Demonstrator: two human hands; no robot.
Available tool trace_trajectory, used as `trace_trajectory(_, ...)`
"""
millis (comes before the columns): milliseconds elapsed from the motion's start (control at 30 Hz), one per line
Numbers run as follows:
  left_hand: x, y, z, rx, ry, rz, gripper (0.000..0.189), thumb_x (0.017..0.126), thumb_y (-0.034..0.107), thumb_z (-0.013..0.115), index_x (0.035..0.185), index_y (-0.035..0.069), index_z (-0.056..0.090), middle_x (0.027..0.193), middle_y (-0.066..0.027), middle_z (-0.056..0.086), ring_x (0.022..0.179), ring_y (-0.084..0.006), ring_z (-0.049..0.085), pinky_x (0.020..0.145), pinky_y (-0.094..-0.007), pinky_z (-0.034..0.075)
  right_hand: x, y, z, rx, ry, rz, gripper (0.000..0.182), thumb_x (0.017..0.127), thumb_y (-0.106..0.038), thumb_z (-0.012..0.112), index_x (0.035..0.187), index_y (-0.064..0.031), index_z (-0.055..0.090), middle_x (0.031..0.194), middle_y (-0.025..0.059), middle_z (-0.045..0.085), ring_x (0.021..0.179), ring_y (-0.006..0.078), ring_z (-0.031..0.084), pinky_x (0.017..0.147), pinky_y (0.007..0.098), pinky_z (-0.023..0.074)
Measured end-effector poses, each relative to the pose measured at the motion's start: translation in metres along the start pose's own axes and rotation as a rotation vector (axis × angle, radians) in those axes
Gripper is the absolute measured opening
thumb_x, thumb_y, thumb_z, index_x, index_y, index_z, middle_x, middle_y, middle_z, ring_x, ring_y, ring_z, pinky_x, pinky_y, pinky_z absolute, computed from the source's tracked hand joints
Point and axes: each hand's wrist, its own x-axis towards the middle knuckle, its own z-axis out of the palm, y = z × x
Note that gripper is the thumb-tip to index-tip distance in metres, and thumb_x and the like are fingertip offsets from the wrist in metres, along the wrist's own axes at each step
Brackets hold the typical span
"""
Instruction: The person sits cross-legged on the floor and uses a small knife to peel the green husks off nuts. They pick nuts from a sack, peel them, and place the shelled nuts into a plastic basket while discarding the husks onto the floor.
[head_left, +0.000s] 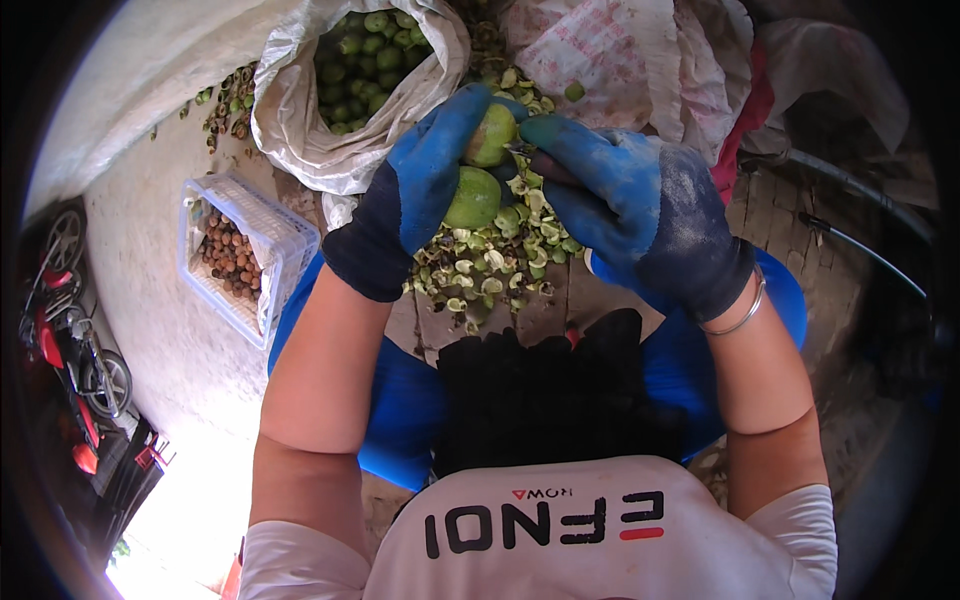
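Note:
My left hand (424, 161), in a blue coated work glove, holds two green-husked walnuts. The upper walnut (492, 135) has a brownish patch and sits between thumb and fingers. Below it the second walnut (474, 199) rests against the palm. Close on the right is my right hand (611, 195), gloved alike, its fingers closed around the dark handle of a small knife (520, 149). The short blade, mostly hidden, is at the upper walnut's right side. Under both hands lies a pile of cut green husk pieces (491, 262) on the brick floor.
An open white woven sack (300, 150) of green walnuts stands at upper left. Left of my knee, a plastic crate (292, 232) holds brown shelled-out walnuts (231, 255). More sacking (592, 60) lies at upper right, near a pipe (862, 176). Motorcycles (75, 322) stand far left.

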Motion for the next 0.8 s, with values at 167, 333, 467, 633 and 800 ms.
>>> trace_trajectory(167,0.006,0.009,0.004,-0.132,-0.082,-0.144,0.032,0.088,0.008,0.055,0.118,-0.002,0.05,0.11,-0.0166,0.058,0.102,-0.0273,0.058,0.089,-0.0332,0.047,-0.002,-0.007,0.009,0.049,-0.128,0.118,0.038,0.079,-0.011,0.064,0.117,-0.0068,0.058,0.088,0.0119,0.067,0.076,0.03,0.066,0.063,0.0358,0.0518)
trace_trajectory(333,0.007,0.015,0.023,-0.545,0.115,-0.47,0.033,0.094,0.028,0.046,0.111,0.002,0.056,0.101,-0.01,0.058,0.093,-0.0183,0.056,0.084,-0.0282,0.045,-0.007,-0.014,0.026,-0.019,-0.07,0.149,0.036,0.08,-0.011,0.064,0.115,-0.0051,0.057,0.088,0.0125,0.067,0.076,0.032,0.064,0.063,0.036,0.0517)
trace_trajectory(467,0.009,0.02,0.027,-0.752,0.201,-0.627,0.038,0.095,0.037,0.045,0.109,0.004,0.057,0.098,-0.0064,0.057,0.09,-0.0137,0.054,0.08,-0.0259,0.044,-0.004,-0.011,0.03,0.125,-0.077,0.244,0.022,0.083,-0.018,0.06,0.1,-0.0057,0.059,0.083,0.0161,0.065,0.074,0.0322,0.065,0.063,0.0395,0.0522)
trace_trajectory(633,0.01,0.016,0.027,-0.772,0.259,-0.551,0.041,0.094,0.039,0.048,0.112,0.003,0.056,0.098,-0.0059,0.057,0.089,-0.0129,0.055,0.08,-0.0253,0.044,-0.004,0.003,0.036,0.633,0.066,0.372,0.033,0.085,-0.017,0.058,0.112,0.0015,0.057,0.088,0.0185,0.066,0.079,0.0281,0.067,0.069,0.0351,0.0532)
trace_trajectory(800,0.013,0.024,0.018,-0.768,0.217,-0.581,0.04,0.093,0.036,0.053,0.115,0.003,0.054,0.102,-0.0069,0.058,0.088,-0.0136,0.057,0.077,-0.0251,0.047,0.006,-0.005,0.013,1.008,-0.131,0.81,0.04,0.09,-0.023,0.056,0.121,0.0026,0.054,0.081,0.0072,0.066,0.062,0.0112,0.059,0.055,0.0254,0.0486)
